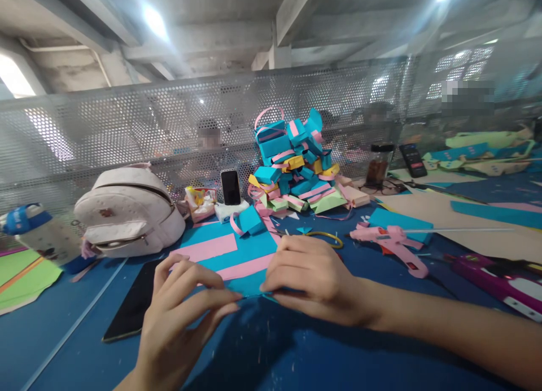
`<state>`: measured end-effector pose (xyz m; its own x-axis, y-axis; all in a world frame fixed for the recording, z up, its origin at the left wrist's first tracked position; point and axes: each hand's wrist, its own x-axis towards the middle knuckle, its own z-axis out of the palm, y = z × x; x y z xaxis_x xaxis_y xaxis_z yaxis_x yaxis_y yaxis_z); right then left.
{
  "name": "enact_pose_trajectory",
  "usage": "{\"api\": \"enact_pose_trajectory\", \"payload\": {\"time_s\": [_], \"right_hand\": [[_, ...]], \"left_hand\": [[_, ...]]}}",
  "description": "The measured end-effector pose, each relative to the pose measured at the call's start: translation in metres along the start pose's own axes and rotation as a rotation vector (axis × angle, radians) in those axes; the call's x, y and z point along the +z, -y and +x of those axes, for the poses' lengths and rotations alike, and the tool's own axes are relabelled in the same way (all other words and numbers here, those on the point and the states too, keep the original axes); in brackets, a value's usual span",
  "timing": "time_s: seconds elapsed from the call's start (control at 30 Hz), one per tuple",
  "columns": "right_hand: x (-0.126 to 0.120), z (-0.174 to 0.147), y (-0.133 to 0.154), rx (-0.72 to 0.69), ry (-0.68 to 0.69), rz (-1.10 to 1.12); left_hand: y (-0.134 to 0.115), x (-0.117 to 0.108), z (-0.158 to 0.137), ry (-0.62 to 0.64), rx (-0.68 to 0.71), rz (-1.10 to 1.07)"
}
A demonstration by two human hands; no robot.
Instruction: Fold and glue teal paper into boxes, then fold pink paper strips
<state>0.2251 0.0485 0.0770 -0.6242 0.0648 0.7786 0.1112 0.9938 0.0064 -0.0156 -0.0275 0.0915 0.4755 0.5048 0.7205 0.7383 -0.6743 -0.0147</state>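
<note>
Left hand (182,306) and right hand (309,281) pinch the near edge of the blue paper (249,287) between fingers, that edge running left-to-right, low over the surface (271,351); behind, a perforated screen (169,114) stands beneath concrete beams (212,38).

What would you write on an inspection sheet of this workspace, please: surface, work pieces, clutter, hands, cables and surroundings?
Surface: blue table, with small pale specks.
Work pieces: blue paper between the hands; pink strips beyond; pile of folded paper pieces farther back.
Clutter: white backpack, upright phone, pink glue gun, purple tool.
Hands: left hand and right hand both pinch the blue paper's near edge.
Cables: dark cable by the pink glue gun's handle; far end unclear.
Surroundings: perforated metal screen behind; ceiling lights lit.
</note>
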Motion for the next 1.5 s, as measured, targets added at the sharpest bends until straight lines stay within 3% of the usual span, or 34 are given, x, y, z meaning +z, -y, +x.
{"api": "enact_pose_trajectory", "payload": {"time_s": [0.37,0.57,1.07,1.33,1.5], "right_hand": [[0.0014,-0.0014,-0.0006,0.005,0.006,0.000],[0.0004,-0.0008,-0.0003,-0.011,0.024,-0.015],[0.0023,-0.0010,0.0001,-0.001,-0.004,0.005],[0.0016,-0.0010,0.0004,0.008,0.003,0.002],[0.0013,-0.0014,0.0001,0.007,0.010,0.003]], "left_hand": [[-0.0033,0.0027,0.0011,0.013,-0.107,-0.216],[-0.0018,0.0037,0.0005,-0.042,-0.193,-0.242],[-0.0046,0.0012,0.0004,-0.029,-0.054,-0.089],[-0.0007,0.0046,-0.0039,0.021,-0.082,-0.101],[-0.0021,0.0047,-0.0008,-0.021,-0.108,-0.156]]}}
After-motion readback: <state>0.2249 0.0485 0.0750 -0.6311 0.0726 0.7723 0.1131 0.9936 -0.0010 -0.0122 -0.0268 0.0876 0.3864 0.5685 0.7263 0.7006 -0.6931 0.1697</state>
